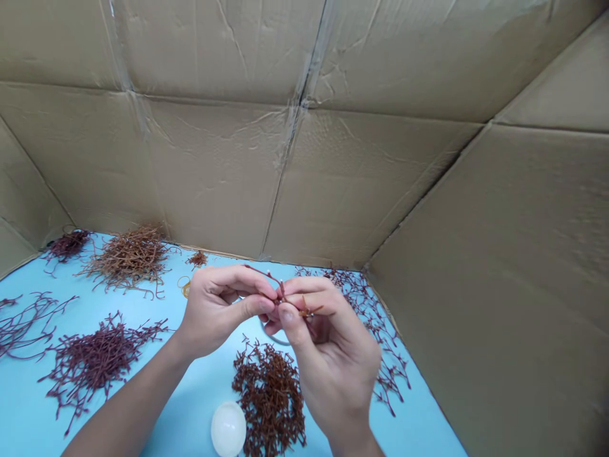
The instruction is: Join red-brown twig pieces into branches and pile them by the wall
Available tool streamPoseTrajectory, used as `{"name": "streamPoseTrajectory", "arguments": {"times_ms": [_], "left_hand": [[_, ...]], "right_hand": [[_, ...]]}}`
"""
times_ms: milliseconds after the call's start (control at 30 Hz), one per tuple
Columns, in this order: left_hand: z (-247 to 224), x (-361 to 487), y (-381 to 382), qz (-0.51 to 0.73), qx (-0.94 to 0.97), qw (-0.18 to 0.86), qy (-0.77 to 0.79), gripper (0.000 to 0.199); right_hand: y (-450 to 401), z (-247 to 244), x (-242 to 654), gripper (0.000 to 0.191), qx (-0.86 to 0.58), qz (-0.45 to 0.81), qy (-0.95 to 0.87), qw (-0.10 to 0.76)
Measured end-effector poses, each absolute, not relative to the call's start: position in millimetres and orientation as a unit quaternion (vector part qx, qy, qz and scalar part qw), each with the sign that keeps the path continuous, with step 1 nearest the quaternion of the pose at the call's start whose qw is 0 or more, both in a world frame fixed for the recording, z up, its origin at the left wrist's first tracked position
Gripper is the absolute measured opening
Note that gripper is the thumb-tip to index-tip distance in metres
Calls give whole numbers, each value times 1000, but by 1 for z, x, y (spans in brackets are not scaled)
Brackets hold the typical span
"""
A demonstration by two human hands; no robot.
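Note:
In the middle of the head view, my left hand (219, 311) and my right hand (330, 355) meet above the blue table (190, 406). Thumb and fingers of both are pinched on a thin reddish-brown branched twig (282, 290), whose tips look pale. Small orange-brown stem pieces (310, 311) stick out from between the fingers of my right hand. Just below lies a heap of short dark-brown pieces (271, 397), with a small white bowl (228, 430) at its left. A round rim (276, 336) shows partly behind my hands.
Purple twigs lie in a pile (98, 355) at left, beside looser long ones (28, 327). Farther back are a brown twig pile (130, 257), a dark bundle (69, 244) and a yellow ring-shaped item (185, 287). More twigs (375, 324) spread along the right. Cardboard walls (219, 165) enclose the table.

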State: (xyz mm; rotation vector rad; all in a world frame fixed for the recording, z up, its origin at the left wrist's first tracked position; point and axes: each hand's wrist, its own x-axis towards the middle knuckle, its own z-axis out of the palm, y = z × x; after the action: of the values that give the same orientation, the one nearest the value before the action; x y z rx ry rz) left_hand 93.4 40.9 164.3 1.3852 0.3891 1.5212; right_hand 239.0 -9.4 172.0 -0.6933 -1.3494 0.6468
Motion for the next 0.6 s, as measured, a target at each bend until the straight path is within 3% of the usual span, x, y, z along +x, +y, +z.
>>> {"name": "streamPoseTrajectory", "arguments": {"times_ms": [400,600], "left_hand": [[160,93,44,624,612,443,197,9],[146,87,67,535,613,550,189,38]], "right_hand": [[8,171,236,13,-326,319,-552,698],[14,163,244,13,-330,328,-515,720]]}}
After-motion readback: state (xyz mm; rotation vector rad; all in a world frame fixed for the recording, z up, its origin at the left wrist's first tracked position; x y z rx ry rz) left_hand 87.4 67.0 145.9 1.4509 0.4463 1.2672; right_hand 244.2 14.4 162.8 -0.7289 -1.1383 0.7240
